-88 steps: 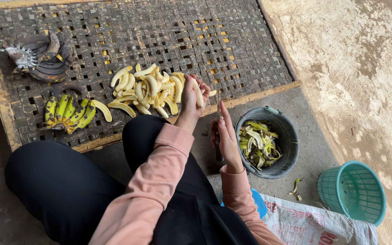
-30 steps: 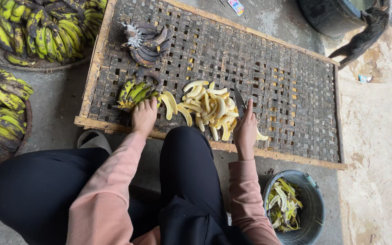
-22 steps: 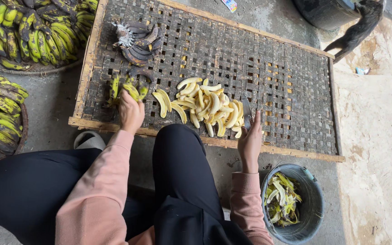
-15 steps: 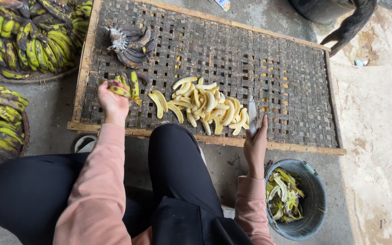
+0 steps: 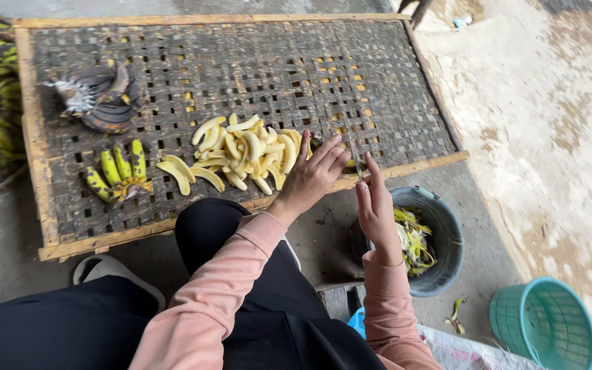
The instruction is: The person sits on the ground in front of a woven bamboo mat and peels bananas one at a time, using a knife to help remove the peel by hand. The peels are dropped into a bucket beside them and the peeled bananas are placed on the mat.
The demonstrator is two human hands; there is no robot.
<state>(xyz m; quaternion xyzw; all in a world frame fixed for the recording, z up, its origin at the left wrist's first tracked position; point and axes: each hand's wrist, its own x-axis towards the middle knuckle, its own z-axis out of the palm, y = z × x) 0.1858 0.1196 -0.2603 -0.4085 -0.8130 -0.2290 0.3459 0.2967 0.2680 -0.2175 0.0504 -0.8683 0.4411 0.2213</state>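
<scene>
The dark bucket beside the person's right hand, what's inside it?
The dark bucket holds a heap of yellow-green banana peels. The right hand and wrist cover its left part, so what lies there and underneath the heap cannot be seen.

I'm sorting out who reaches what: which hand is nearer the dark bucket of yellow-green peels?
The right hand, holding a thin knife, hovers just left of the dark bucket of yellow-green peels. The left hand lies farther left, by the peeled bananas.

Pale yellow peeled bananas [image 5: 244, 152] lie beside the left hand [image 5: 310, 179], on a dark grey woven tray [image 5: 255, 68] with a tan wooden frame. Beyond them, 4 green-yellow bananas [image 5: 119, 171]. Pink sleeves [image 5: 214, 301]. Near the right hand [image 5: 376, 212], a dark grey bucket [image 5: 447, 233] and a teal basket [image 5: 546, 329].
</scene>
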